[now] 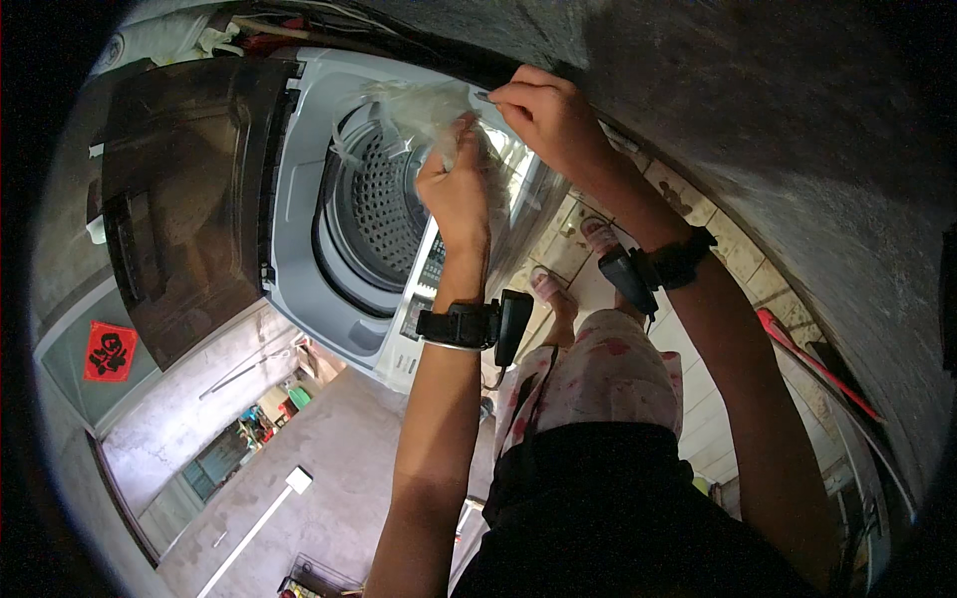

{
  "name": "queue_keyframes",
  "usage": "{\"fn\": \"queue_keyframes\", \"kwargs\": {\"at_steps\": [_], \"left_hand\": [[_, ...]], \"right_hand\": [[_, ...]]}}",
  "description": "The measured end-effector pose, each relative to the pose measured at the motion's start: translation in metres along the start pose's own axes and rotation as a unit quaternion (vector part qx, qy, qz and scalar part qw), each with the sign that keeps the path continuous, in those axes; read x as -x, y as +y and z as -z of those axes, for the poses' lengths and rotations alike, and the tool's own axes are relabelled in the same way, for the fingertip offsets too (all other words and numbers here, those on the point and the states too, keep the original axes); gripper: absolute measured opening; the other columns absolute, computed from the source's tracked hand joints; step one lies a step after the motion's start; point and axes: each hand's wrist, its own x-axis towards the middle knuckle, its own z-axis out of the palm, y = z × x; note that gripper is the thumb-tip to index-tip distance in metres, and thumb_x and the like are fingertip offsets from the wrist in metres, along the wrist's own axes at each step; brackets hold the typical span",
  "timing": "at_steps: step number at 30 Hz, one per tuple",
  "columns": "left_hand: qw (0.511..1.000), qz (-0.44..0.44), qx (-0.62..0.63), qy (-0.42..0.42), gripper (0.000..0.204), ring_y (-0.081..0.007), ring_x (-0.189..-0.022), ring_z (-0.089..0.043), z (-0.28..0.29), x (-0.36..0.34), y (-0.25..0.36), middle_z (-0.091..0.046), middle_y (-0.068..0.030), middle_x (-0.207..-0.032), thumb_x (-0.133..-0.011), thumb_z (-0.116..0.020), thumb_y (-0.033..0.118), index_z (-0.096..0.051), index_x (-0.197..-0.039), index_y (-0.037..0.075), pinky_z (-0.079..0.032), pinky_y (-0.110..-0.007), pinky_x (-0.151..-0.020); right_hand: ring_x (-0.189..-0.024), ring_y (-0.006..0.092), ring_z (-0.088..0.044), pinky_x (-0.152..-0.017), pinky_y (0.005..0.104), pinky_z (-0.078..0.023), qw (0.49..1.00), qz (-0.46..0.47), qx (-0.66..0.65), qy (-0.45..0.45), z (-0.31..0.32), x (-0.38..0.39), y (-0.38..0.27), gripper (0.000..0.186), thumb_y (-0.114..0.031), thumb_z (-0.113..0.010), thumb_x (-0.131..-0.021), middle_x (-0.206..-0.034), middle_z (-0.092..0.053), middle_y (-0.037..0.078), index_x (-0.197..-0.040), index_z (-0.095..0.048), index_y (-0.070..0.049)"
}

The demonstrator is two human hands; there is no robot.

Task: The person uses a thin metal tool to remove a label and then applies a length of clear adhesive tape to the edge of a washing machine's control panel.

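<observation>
Plastic film point(424, 108) over washer point(296, 209), lid point(204, 194) left

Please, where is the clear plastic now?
In the head view, the clear plastic is at the upper middle, in the left hand, partly over the drum of the open washing machine.

Thin, clear film point(424, 105), crumpled and whitish where it bunches, lies loosely above the upper end of the washer point(301, 199), overlapping the rim of its drum. Loose folds spread left over the drum's mouth; whether it is a sheet or a bag cannot be told. The washer is grey, its dark lid point(209, 199) open on the left, its perforated metal drum point(384, 184) showing.
</observation>
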Motion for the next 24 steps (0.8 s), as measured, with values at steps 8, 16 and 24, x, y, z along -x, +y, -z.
{"fn": "queue_keyframes", "kwargs": {"at_steps": [8, 16, 24], "left_hand": [[0.998, 0.047, -0.047, -0.023, 0.023, -0.0056, -0.061, -0.050, -0.007, -0.002, 0.011, -0.063, -0.0003, -0.081, -0.083, -0.060, 0.005, -0.064, -0.104, -0.001, -0.038, -0.019, -0.053], [0.990, -0.029, -0.140, -0.006, 0.020, -0.0076, -0.062, -0.048, -0.007, -0.009, 0.009, -0.061, -0.0041, -0.070, -0.080, -0.062, 0.009, -0.065, -0.093, -0.006, -0.041, -0.025, -0.057], [0.985, -0.066, -0.159, 0.003, 0.018, -0.0079, -0.055, -0.043, -0.012, -0.010, 0.015, -0.055, -0.0024, -0.059, -0.081, -0.063, 0.011, -0.063, -0.078, -0.007, -0.037, -0.026, -0.052]], "right_hand": [[-0.062, 0.0227, -0.057, -0.053, 0.0317, -0.045, 0.999, 0.005, 0.032, -0.030, 0.003, 0.006, -0.001, 0.008, -0.004, -0.062, -0.077, -0.073, -0.055, 0.012, -0.082, -0.062, 0.002], [-0.064, 0.0209, -0.057, -0.054, 0.0295, -0.045, 0.996, -0.030, 0.059, -0.062, 0.014, 0.024, -0.003, 0.013, -0.001, -0.060, -0.080, -0.078, -0.056, 0.011, -0.091, -0.063, 0.003], [-0.070, 0.0205, -0.056, -0.058, 0.0319, -0.045, 0.995, -0.061, 0.040, -0.066, 0.039, 0.055, -0.012, 0.013, -0.002, -0.057, -0.082, -0.079, -0.054, 0.009, -0.095, -0.061, 0.001]]}}
